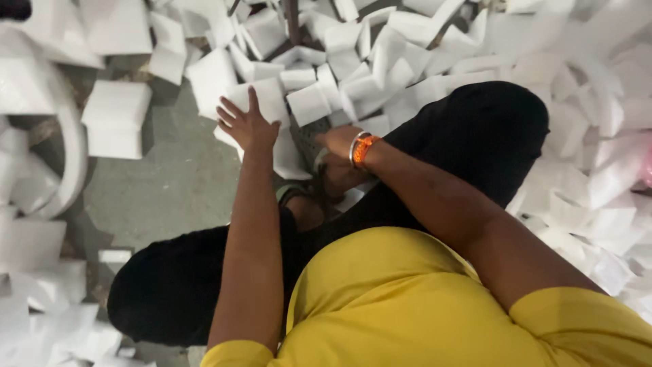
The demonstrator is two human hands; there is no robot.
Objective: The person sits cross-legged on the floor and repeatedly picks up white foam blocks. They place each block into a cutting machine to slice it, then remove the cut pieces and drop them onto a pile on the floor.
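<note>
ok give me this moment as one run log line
left hand: fingers spread on white foam piece | right hand: low at same piece, grip hidden | around: white foam blocks on grey floor

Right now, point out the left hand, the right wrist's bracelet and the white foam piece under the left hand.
left hand (248, 126), head view, back of the hand.
orange bracelet (362, 149), head view, band on the right wrist.
white foam piece (288, 160), head view, lower flat face.
</note>
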